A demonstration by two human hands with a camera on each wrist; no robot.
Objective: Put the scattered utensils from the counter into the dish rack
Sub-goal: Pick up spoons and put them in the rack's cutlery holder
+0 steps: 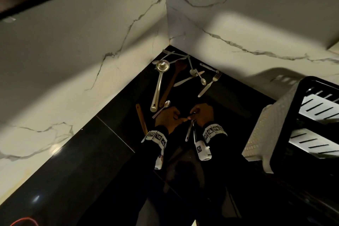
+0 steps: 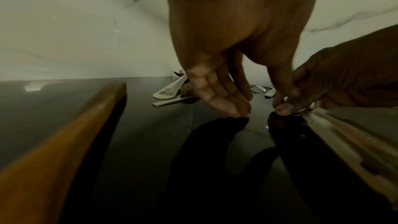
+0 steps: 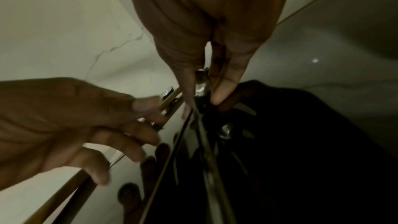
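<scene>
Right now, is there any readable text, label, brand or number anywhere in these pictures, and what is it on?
No readable words, brands or numbers in any view.
Left wrist band: black-and-white square code markers, no letters.
Right wrist band: the same kind of markers, no letters.
Dish rack, utensils and marble wall: no visible markings.

My right hand (image 3: 206, 43) pinches metal utensil handles (image 3: 201, 86); my left hand (image 3: 71, 123) reaches in beside them, fingers loosely curled.
</scene>
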